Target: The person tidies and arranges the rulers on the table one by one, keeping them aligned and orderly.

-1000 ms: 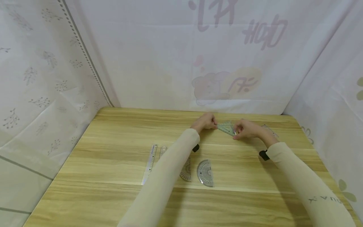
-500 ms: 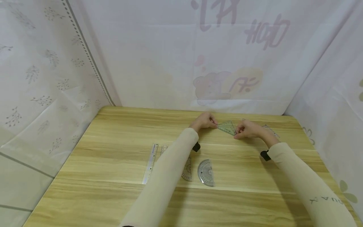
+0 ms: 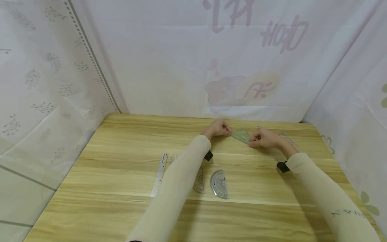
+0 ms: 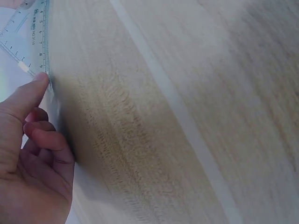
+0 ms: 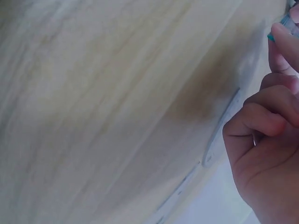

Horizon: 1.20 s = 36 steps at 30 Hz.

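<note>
Both hands hold a clear greenish set square (image 3: 242,135) near the back of the table. My left hand (image 3: 218,128) pinches its left corner between thumb and finger. In the left wrist view, printed scales show along the edges of the set square (image 4: 39,37), beyond the thumb tip. At its lower right corner, my right hand (image 3: 263,138) pinches it. Only a small teal-edged bit of the set square (image 5: 283,23) shows between the fingers in the right wrist view. The other fingers of the right hand (image 5: 261,126) are curled.
On the wooden table (image 3: 121,161) lie a clear ruler (image 3: 159,174), a half-round protractor (image 3: 219,184) and another protractor (image 3: 199,181) partly behind the left sleeve. A clear piece (image 3: 174,158) is mostly hidden there. Another clear piece (image 3: 288,138) lies behind the right wrist. Curtains surround the table.
The right fingers have shifted slightly on the set square's lower right corner, showing more of it than a second ago. The left hand's pinch and the things on the table look unchanged.
</note>
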Tool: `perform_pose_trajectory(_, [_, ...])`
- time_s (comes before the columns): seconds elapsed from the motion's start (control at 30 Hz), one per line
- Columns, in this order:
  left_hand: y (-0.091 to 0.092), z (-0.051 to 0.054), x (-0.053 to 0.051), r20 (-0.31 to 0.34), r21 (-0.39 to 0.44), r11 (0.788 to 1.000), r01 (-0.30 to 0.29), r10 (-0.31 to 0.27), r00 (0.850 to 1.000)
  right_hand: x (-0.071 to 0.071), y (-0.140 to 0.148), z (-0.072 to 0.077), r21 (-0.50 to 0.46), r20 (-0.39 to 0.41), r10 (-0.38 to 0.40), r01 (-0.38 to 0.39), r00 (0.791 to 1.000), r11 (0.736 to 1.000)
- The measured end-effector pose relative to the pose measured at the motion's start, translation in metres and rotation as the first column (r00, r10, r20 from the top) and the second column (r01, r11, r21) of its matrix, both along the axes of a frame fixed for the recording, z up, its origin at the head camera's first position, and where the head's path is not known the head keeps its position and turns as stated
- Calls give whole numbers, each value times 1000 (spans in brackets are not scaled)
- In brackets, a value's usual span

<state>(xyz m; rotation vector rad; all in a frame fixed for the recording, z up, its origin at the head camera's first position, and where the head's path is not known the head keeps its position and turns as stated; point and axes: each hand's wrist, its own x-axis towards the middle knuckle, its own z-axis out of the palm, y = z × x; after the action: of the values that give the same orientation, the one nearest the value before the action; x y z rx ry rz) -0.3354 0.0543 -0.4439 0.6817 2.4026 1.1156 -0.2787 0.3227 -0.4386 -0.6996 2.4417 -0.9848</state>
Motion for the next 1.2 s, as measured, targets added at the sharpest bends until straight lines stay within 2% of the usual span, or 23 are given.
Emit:
perform_pose_trajectory(0.1, [-1,2,-1,-7,27,1000,11,-11,1000,1,1,2,-4,-9,-37,37,999,999])
perform_pose_trajectory(0.27, [-6,8,-4,-22,50,997,65,-64,998,3,2,4,-38,-51,-61,59,997,998])
perform_pose_trajectory(0.37, [-11,15,-6,-19,49,994,97,-96,995,6,2,6,-64,-44,-95,92,995,994])
perform_pose_trajectory(0.5, [-17,30,-9,-49,28,989,142,-141,989,13,-1,12,-82,-10,-155,154,988,985])
perform_pose_trajectory(0.63, [-22,41,-10,-106,6,979,205,-204,973,18,-5,16,-90,-32,-167,164,985,982])
perform_pose_trajectory(0.73, [-27,46,-10,-137,2,970,245,-242,960,20,-8,17,-93,-51,-165,159,985,983])
perform_pose_trajectory(0.93, [-34,48,-5,-169,7,963,270,-265,949,27,-12,20,-125,-56,-152,144,987,982])
perform_pose_trajectory(1.07, [-39,49,4,-188,14,960,278,-271,944,34,-13,22,-146,-62,-152,142,986,979])
perform_pose_trajectory(1.2, [-44,49,15,-169,27,956,291,-282,944,39,-13,24,-153,-64,-172,161,983,975])
